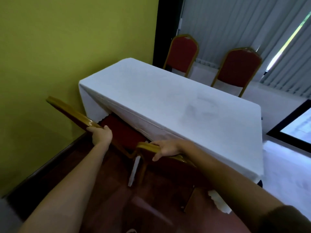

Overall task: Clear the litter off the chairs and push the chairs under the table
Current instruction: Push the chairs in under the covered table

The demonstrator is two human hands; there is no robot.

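Four chairs are counted: two near ones, the left chair [116, 130] and right chair [170, 158], are partly tucked under the cloth-covered surface [168, 98], each back held in a closed grip by the left hand [101, 134] and right hand [167, 149]. Two far chairs [183, 54] [239, 68] stand apart, judged still to be pushed in. No litter is seen.

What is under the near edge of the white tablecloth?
Under the tablecloth, the left chair has its red seat partly tucked in. The table's legs and the seat's far part are covered.
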